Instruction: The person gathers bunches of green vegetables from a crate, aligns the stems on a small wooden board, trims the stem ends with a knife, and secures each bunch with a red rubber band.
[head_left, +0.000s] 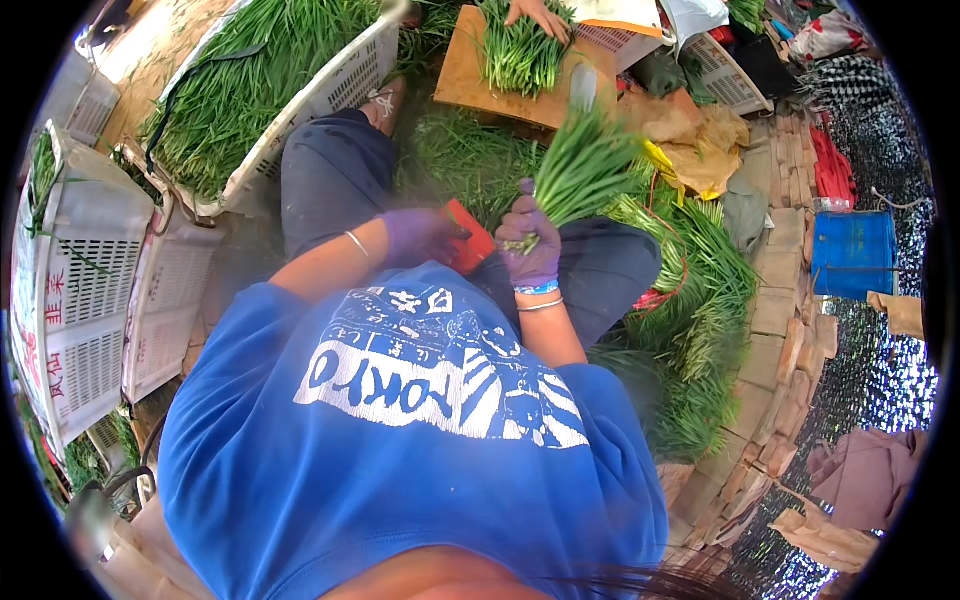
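We've got a fanned bunch of long, thin green stalks (pixel 592 168) just on our side of the tan wooden board (pixel 460 75), by its right-hand corner. Our purple-gloved right hand (pixel 530 243) has its fingers wrapped round the lower ends only, so the tops splay freely. That's our main worry: slacken that grip and the middle stalks could slip out, or the tips could catch the board's edge and bend.

Our purple-gloved left hand (pixel 415 238) is also on our side of the board, further left, at a flat bright-red piece (pixel 472 238). It's blurry, so we can't tell whether the fingers are closed on it; a loose hold could mean a drop.

Right below the board lie loose green cuttings (pixel 465 150), and stalks falling there would probably get lost. To the board's right, nearer us, a big heap of green stalks (pixel 710 290) has a thin red strand (pixel 652 299) on it that could snag leaves. On the board, a co-worker's bare hand (pixel 538 15) rests on a thick green pile (pixel 520 60), so reaching over carelessly might mean a bump.
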